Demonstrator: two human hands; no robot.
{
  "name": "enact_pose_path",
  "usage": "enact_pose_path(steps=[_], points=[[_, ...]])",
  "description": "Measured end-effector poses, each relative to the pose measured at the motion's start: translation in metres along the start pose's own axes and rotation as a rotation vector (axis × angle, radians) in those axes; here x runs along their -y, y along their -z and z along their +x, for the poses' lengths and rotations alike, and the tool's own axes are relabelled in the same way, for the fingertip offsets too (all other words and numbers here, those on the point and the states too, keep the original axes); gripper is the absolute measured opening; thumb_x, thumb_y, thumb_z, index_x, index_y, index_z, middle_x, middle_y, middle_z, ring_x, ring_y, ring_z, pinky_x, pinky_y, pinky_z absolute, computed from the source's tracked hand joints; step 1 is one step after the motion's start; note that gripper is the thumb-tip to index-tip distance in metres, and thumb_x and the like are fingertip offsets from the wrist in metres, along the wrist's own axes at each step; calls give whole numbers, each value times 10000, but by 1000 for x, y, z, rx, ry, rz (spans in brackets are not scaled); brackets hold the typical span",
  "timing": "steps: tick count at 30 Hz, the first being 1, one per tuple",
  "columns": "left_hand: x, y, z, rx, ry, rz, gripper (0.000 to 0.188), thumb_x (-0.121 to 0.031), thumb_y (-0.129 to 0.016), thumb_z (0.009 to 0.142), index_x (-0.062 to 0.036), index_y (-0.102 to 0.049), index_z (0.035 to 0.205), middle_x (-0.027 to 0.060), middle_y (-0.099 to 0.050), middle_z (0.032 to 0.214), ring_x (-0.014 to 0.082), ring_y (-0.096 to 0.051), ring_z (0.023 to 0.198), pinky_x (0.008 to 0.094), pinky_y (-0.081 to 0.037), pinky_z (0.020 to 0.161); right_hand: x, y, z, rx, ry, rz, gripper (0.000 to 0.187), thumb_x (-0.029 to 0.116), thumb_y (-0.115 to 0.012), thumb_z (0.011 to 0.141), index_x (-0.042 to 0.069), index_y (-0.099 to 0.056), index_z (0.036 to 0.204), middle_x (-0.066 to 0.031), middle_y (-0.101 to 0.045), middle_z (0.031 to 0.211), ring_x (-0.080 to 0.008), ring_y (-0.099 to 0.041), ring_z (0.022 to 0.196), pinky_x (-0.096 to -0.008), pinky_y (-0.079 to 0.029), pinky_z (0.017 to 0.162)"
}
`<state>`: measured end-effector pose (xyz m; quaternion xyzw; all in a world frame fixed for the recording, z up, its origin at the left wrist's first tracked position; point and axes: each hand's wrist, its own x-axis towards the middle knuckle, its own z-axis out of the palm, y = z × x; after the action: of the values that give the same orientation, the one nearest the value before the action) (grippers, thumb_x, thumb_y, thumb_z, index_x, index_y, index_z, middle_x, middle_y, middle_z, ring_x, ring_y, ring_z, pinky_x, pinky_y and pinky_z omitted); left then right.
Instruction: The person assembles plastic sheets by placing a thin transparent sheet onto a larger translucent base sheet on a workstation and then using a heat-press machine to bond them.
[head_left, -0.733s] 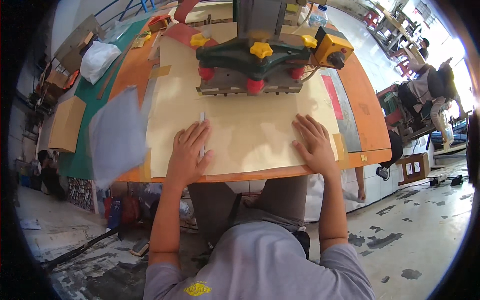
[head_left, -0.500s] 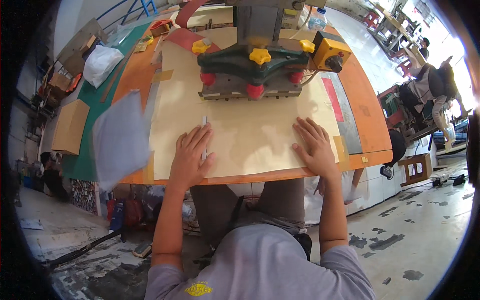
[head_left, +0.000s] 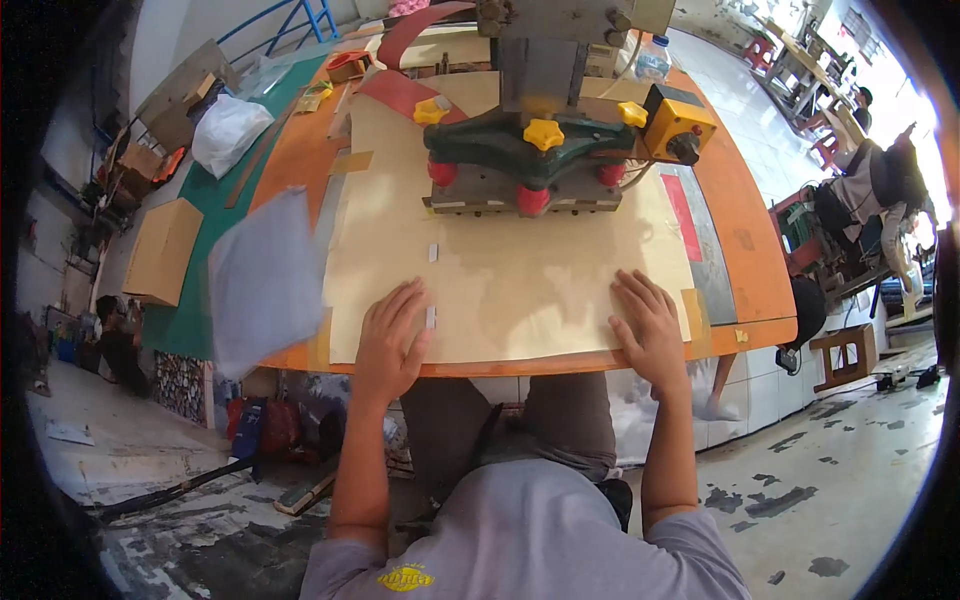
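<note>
Both my hands lie flat, palms down, on a large cream sheet (head_left: 480, 300) that covers the middle of the orange table. My left hand (head_left: 393, 340), open with fingers stretched out, rests near the sheet's front left part. Two small white strips lie beside it: a front strip (head_left: 431, 317) close to the fingers and a back strip (head_left: 433, 253) farther off. At the front right, my right hand (head_left: 652, 335) is open too, fingers slightly spread. Beyond both hands stands a press head (head_left: 530, 160) with yellow star knobs and red cushions, over the sheet's far part.
To the left, a translucent sheet (head_left: 268, 280) overhangs the table edge beside a cardboard box (head_left: 163, 252) and a white bag (head_left: 230, 135). A yellow control box (head_left: 680, 125) juts out right of the press. Another person (head_left: 885, 185) is at the far right.
My hands have slid slightly toward the table's front edge, the left also a little leftward, leaving the white strips more exposed. The whole view has shifted a little.
</note>
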<state>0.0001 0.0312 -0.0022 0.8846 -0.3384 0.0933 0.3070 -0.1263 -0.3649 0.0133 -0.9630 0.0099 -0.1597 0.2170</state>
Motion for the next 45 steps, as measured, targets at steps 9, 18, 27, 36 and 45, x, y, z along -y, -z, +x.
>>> enact_pose_path(steps=[9,18,27,36,45], points=[[5,-38,-57,-354,17,344,455,-310,-506,1072,-77,-704,1409,95,-692,1494,331,-626,1387,481,-423,1130,3,-25,-36,-332,43,-62,399,306,-564,1071,17,-766,1257,-129,-755,1379,-350,-664,1362,-471,-479,1127],[9,-54,-51,-566,-12,388,419,-344,-465,1084,-137,-807,1212,-12,-797,1317,235,-708,1215,409,-433,953,-7,-42,-41,-549,99,-10,415,353,-538,1093,24,-789,1111,-123,-818,1209,-339,-772,1168,-424,-551,996],[10,-55,-53,-577,-11,391,420,-341,-467,1088,-138,-812,1216,-9,-800,1307,233,-710,1207,408,-434,964,-5,-40,-39,-530,104,-17,379,360,-600,1066,35,-793,1101,-111,-821,1197,-331,-765,1184,-423,-546,1000],[11,-56,-52,-575,-13,396,419,-338,-469,1087,-129,-814,1201,-5,-804,1295,236,-713,1203,409,-437,979,5,-24,-43,-369,49,-26,457,427,-711,996,71,-756,1280,-85,-752,1394,-319,-665,1360,-466,-456,1120],[10,-56,-53,-559,0,350,460,-354,-428,1116,-116,-810,1214,29,-812,1277,281,-716,1219,429,-421,1018,58,-15,-41,56,132,-50,571,353,-838,913,170,-694,1435,-46,-616,1578,-308,-520,1503,-549,-324,1260]])
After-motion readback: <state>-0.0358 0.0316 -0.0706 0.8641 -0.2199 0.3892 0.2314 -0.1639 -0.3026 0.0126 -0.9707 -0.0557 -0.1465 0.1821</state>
